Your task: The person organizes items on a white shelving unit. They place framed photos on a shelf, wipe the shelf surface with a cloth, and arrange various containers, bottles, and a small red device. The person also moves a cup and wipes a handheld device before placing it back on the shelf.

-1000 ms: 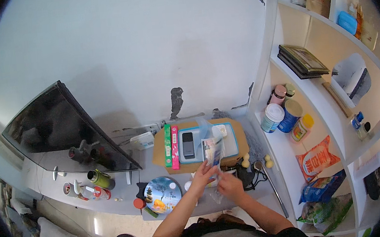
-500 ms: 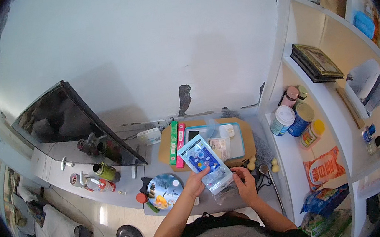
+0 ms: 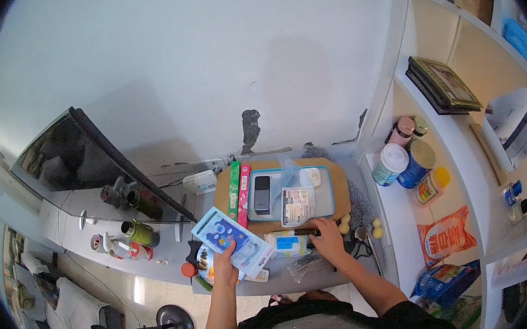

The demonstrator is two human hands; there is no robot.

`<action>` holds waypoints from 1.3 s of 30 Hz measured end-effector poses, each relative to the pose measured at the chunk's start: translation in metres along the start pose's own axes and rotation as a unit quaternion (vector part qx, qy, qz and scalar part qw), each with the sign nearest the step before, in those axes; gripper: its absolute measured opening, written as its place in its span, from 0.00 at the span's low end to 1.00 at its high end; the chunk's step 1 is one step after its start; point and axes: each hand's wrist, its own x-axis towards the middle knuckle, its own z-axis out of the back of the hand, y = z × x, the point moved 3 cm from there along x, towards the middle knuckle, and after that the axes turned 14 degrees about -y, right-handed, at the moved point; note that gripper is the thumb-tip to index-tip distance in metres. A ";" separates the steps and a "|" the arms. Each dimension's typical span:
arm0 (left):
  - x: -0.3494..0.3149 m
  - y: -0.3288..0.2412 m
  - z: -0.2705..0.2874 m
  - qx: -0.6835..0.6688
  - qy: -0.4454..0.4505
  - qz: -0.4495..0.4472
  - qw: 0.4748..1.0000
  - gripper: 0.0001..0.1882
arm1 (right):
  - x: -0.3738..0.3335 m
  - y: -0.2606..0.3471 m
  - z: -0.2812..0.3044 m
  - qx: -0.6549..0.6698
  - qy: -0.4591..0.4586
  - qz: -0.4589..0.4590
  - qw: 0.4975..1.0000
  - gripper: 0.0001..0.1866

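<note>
The blue packet (image 3: 234, 241) sits in the left hand (image 3: 224, 261), fingers clamped on its lower edge so that it tilts up over the near edge of the grey desk (image 3: 176, 249). It is a flat, oblong pack, mostly light blue with a darker blue panel and small coloured pictures, and a pale strip along one side. Beneath it a round disc with a colourful print (image 3: 204, 262) peeks out.

Behind it lies a brown board (image 3: 338, 186), and on that a shallow light-blue tray (image 3: 325, 201). In the tray lie a dark rectangular device (image 3: 262, 194), a small printed packet (image 3: 296, 204) and a little white block (image 3: 311, 176). A green box (image 3: 235, 189) and a pink box (image 3: 243, 195) lie side by side along the tray's left edge.

The right hand (image 3: 328, 237) rests palm down at the board's front edge, fingers curled over a thin dark object (image 3: 305, 231); whether they truly pinch it I cannot tell. Just beside it lies a small blue-and-white pack (image 3: 289, 243), and some pale round balls (image 3: 345, 223) sit to its right.

On the white shelf (image 3: 400, 205) to the right stand a white-lidded tub (image 3: 389, 163), a blue tin (image 3: 417, 163) and a yellow-capped bottle (image 3: 430, 186). What they contain is hidden.
</note>
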 end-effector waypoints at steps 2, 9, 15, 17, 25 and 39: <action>-0.005 0.002 0.006 0.008 -0.011 0.015 1.000 0.17 | 0.014 0.009 -0.006 -0.066 -0.034 0.105 0.992 0.24; -0.016 -0.002 0.012 0.019 -0.034 0.009 0.999 0.17 | 0.041 -0.030 -0.054 -0.106 -0.025 0.197 0.974 0.20; -0.012 0.004 0.015 0.020 -0.022 0.009 1.000 0.17 | 0.071 -0.037 -0.017 0.144 -0.169 -0.007 0.975 0.08; -0.013 0.007 0.012 0.025 -0.008 0.005 1.000 0.17 | 0.081 -0.040 0.002 0.311 -0.124 -0.177 0.926 0.10; -0.014 0.017 -0.016 0.066 0.034 0.044 0.996 0.12 | 0.071 -0.018 0.048 0.523 0.011 -0.313 0.792 0.13; -0.021 0.029 -0.033 0.128 0.077 0.072 0.986 0.17 | 0.055 -0.005 0.070 0.524 0.042 -0.309 0.792 0.14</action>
